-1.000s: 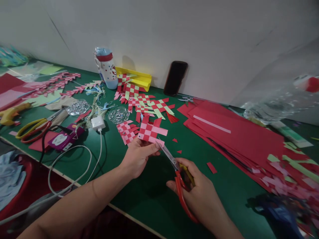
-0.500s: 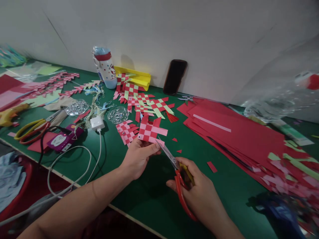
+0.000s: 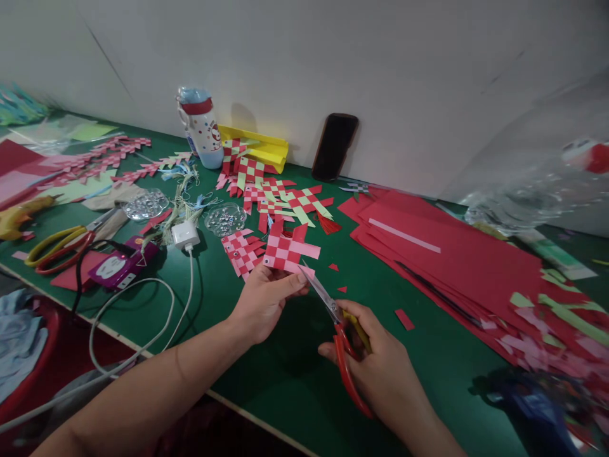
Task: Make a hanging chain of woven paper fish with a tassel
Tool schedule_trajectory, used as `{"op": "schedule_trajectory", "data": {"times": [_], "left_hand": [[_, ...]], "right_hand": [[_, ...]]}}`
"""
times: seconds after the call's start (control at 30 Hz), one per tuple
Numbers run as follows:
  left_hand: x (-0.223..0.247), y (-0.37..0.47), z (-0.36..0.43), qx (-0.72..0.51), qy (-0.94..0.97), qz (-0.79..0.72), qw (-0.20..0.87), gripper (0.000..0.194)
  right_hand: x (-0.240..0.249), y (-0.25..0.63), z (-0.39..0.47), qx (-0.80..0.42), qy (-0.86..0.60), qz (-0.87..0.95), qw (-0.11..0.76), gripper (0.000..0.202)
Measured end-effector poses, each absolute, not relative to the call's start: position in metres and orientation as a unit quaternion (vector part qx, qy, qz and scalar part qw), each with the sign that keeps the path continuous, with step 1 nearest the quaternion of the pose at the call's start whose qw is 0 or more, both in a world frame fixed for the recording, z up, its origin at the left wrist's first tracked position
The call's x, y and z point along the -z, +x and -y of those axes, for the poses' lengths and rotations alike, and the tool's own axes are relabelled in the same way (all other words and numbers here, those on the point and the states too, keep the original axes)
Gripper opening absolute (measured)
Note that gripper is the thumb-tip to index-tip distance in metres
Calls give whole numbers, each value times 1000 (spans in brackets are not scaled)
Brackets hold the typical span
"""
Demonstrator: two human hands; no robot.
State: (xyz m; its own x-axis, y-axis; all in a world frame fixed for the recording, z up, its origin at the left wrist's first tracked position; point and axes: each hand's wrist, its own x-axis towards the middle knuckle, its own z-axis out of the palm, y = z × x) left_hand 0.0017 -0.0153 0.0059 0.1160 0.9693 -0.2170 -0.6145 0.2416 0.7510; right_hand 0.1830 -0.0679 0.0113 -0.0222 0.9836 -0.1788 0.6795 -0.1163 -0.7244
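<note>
A red and pink woven paper fish [image 3: 284, 249] with a small eye is pinched in my left hand [image 3: 266, 298] by its lower edge. Scissors [image 3: 339, 327] with one red and one yellow handle are held in my right hand [image 3: 380, 362]. Their slightly parted blades reach the lowest pink strip of the fish, close to my left thumb. Another red and pink fish [image 3: 242, 252] lies just left of it. Behind are several woven fish in red and green [image 3: 304, 200], one with a red tassel [image 3: 328, 223].
Red paper sheets [image 3: 457, 247] and paper scraps spread to the right. A bottle [image 3: 202, 130], yellow tray [image 3: 266, 149] and phone [image 3: 335, 146] stand by the wall. Left are a white charger [image 3: 185, 235], a purple box [image 3: 117, 270] and other scissors [image 3: 61, 247].
Both hands keep almost the same place and hold. The scissors have shifted very slightly at the pink strip.
</note>
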Motion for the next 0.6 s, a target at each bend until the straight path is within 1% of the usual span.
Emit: {"op": "schedule_trajectory", "data": {"times": [0.33,0.47,0.6], "left_hand": [[-6,0,15,-556,253,-353,708,23],[-7,1,15,-554,251,-360,707,27],[-7,0,15,-554,254,-365,704,26]], "right_hand": [[-11,184,67,-330,-660,634,231,44],[-14,184,66,-341,-663,626,229,43],[-15,183,66,-349,-663,621,230,44]]}}
